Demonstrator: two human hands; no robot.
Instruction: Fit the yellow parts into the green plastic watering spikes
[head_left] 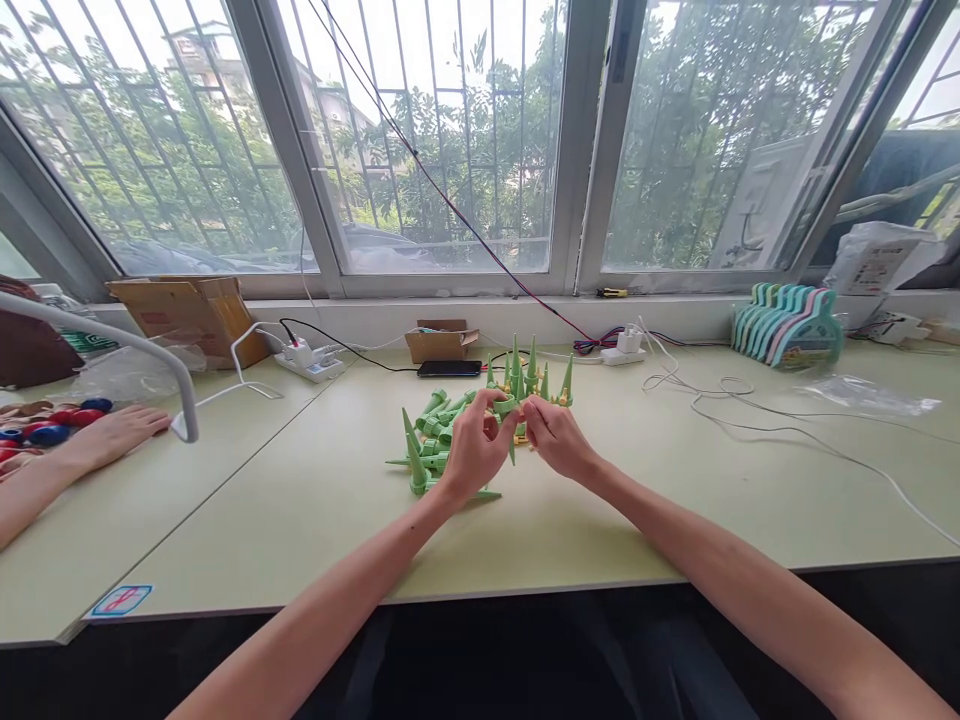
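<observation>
My left hand (472,447) and my right hand (553,437) meet over the middle of the pale green table (675,500), fingers pinched together on one green cone-shaped plastic spike (507,408). A loose pile of the same green spikes (426,440) lies just left of my left hand. Behind my hands several spikes stand upright (534,372), tips up, some with yellow bases.
Another person's hand (112,432) rests flat at the far left beside red and blue balls (52,428). A black phone (448,368), a small cardboard box (441,342), power strips and trailing white cables (750,405) lie behind. Pastel plastic pieces (789,326) sit at right.
</observation>
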